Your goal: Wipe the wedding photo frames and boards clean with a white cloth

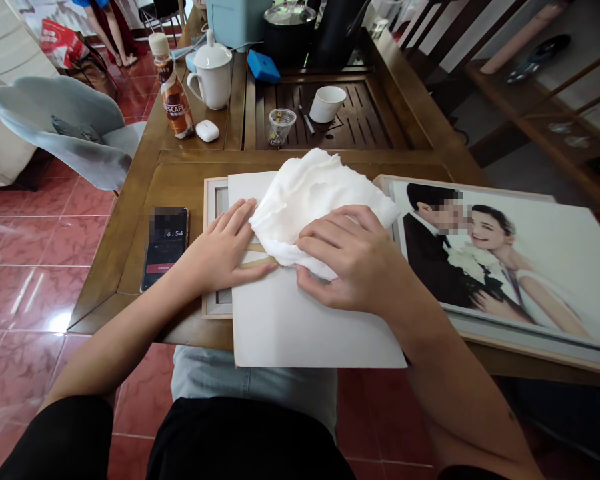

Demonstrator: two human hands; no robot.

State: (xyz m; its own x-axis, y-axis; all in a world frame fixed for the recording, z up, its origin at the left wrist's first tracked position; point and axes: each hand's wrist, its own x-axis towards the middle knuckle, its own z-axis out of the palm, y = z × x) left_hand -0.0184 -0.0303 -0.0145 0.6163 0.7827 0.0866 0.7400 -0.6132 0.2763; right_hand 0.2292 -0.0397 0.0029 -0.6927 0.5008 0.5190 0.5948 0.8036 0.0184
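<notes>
A large, fluffy wad of white cotton [325,183] lies on a white board [305,340], which overhangs the table's front edge. My right hand [355,257] has its fingers curled into the near side of the cotton, with the thumb below. My left hand [225,253] rests flat on the board's left part, fingers stretched out and fingertips at the cotton's left edge. Narrow tan strips [254,264] show between its thumb and forefinger, running partly beneath the cotton. Under the board, a light wooden frame [215,308] sticks out on the left.
A phone [166,250] lies left of the frame. To the right are large wedding photo prints [480,260]. Farther back stand a coffee bottle [174,97], a lidded white mug [215,73], a small plastic cup [281,127] and a white cup [327,105] on a slatted tea tray [365,127].
</notes>
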